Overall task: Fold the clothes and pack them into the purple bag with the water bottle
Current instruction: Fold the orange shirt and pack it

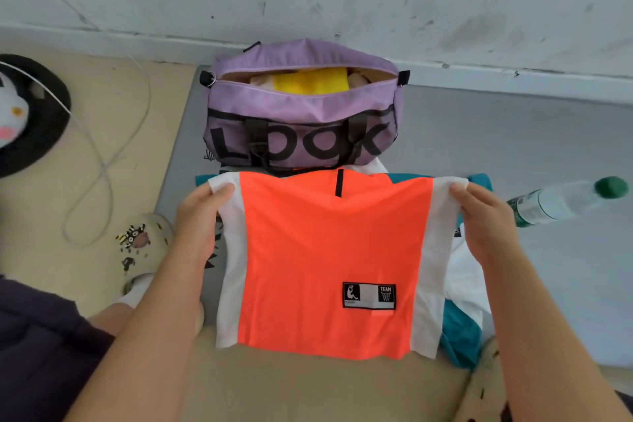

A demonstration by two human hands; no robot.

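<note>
Both hands, left hand [202,212] and right hand [486,216], pinching orange shorts [329,260] taut by corners for folding | purple bag [301,134] unzipped at 12 o'clock | water bottle [565,200] waiting at 3 o'clock

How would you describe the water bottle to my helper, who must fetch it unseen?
Start at the purple bag by the wall, then look right across the grey floor. Past the right hand lies the water bottle, on its side. It is the only clear plastic thing there, with a green cap.
</note>
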